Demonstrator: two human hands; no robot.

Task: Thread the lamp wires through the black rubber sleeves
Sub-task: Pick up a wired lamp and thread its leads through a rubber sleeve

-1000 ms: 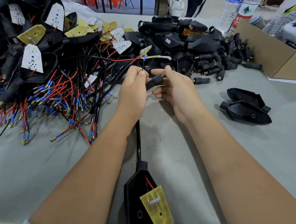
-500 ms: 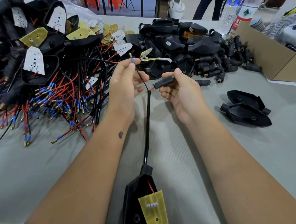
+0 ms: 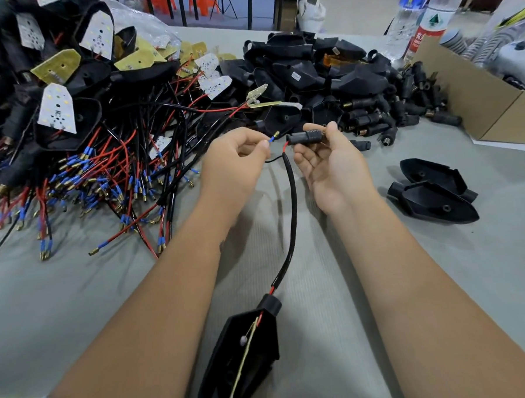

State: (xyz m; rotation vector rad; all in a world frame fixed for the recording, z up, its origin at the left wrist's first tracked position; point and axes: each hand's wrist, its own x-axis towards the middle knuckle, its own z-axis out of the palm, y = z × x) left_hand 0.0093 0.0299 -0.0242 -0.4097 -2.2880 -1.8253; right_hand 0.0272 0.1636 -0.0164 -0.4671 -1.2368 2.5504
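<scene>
While a blue-tipped black wire (image 3: 271, 139) was pinched between thumb and forefinger of the left hand (image 3: 233, 167), a black rubber sleeve (image 3: 304, 136) was gripped by the right hand (image 3: 332, 167), a red wire (image 3: 285, 146) entering its end. Below, the sheathed cable (image 3: 292, 206) ran to a black lamp housing (image 3: 248, 351) on the grey table (image 3: 78, 299).

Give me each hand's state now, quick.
Left hand: pinching the blue-tipped wire.
Right hand: holding the black sleeve in its fingers.

a: bright, even light; soft shadows lie under the forearms on the table (image 3: 78, 299).
b: wide-angle bending at the edges, slight blur in the upper corners.
</scene>
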